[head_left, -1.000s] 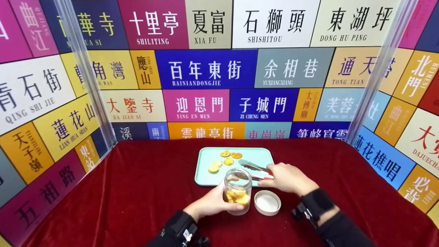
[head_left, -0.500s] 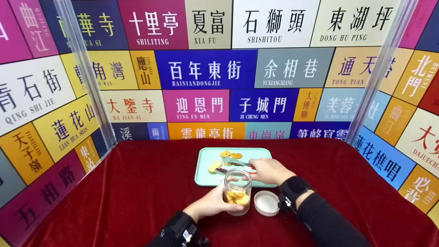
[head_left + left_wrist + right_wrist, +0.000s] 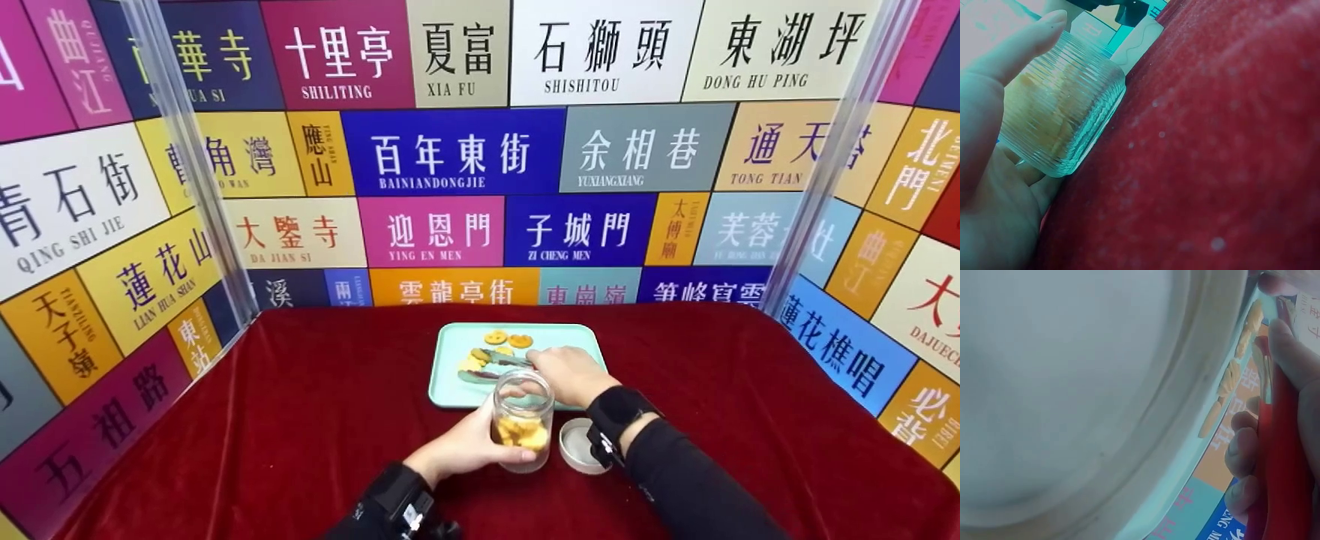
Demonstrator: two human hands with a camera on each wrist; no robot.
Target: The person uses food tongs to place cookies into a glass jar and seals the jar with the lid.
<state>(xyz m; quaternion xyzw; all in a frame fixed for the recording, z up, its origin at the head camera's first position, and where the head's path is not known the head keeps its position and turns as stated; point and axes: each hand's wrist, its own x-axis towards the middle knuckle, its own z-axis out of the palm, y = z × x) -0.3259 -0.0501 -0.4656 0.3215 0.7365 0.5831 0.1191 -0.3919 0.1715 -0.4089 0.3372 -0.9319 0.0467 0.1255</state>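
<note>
My left hand (image 3: 466, 446) grips a clear glass jar (image 3: 523, 427) partly filled with yellow cookies; the left wrist view shows the ribbed jar (image 3: 1072, 107) with the thumb along its side. Over the pale green tray (image 3: 444, 391), my right hand (image 3: 571, 375) holds tongs (image 3: 501, 358). Their red handles (image 3: 1289, 455) show in the right wrist view, with fingers wrapped about them. The tong tips reach yellow cookies (image 3: 472, 364) at the tray's left; whether they pinch one, I cannot tell. Two browner cookies (image 3: 508, 340) lie at the back of the tray.
A round whitish lid (image 3: 576, 448) lies hollow side up just right of the jar, partly under my right wrist. Dark red velvet cloth (image 3: 300, 435) covers the table. Panels with printed place names (image 3: 450, 154) rise behind and at both sides.
My right hand has carried the tongs leftward across the tray, from its right side to the cookies at the left. The left hand and jar stay almost in place.
</note>
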